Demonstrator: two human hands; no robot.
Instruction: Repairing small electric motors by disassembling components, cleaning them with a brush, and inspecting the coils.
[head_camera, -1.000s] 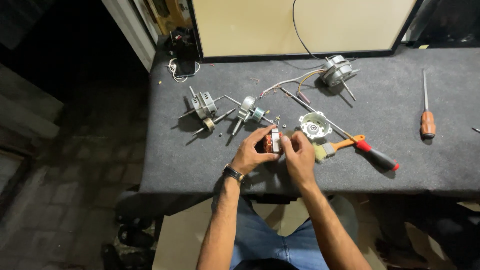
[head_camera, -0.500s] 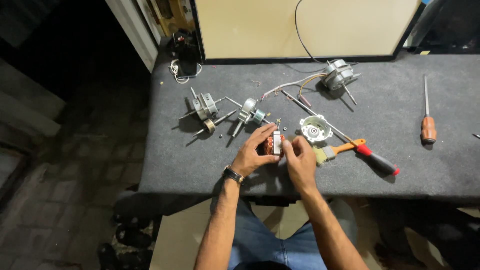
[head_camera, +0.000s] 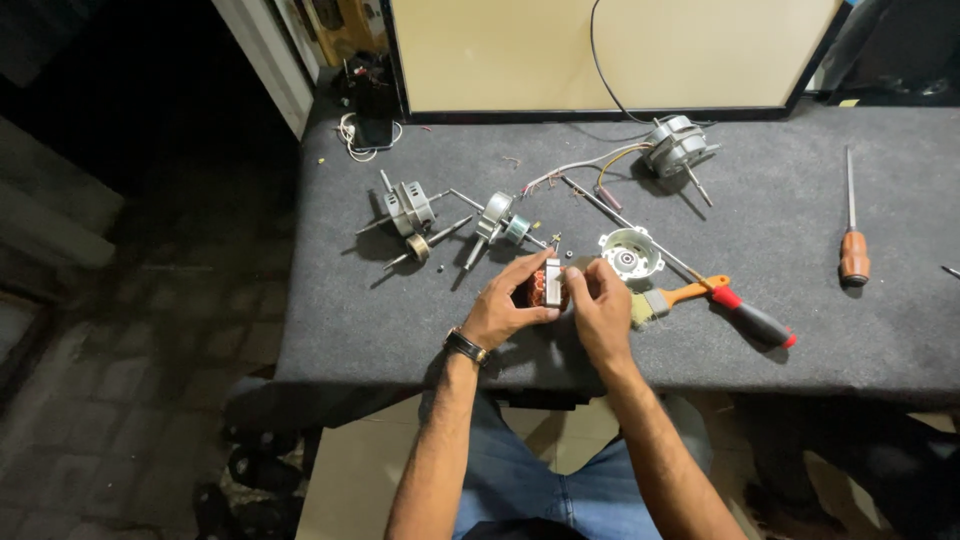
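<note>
Both my hands grip a small motor stator (head_camera: 547, 285) with copper-coloured windings, held just above the grey table (head_camera: 400, 330) near its front edge. My left hand (head_camera: 505, 305), a watch on its wrist, wraps the stator's left side. On the right side my right hand (head_camera: 602, 310) pinches it with the fingertips. A white round motor end cover (head_camera: 630, 253) lies just to the right of my hands. The stator's far face is hidden by my fingers.
Motor parts with shafts (head_camera: 410, 208) (head_camera: 497, 220) lie left of centre. Another motor (head_camera: 673, 146) with wires sits at the back. A small brush (head_camera: 672, 298), a red-and-black handled screwdriver (head_camera: 752, 318) and a wooden-handled screwdriver (head_camera: 853, 240) lie on the right. A pale panel (head_camera: 600, 50) stands behind.
My hands stay together on the stator and have shifted slightly. The rest of the table looks the same.
</note>
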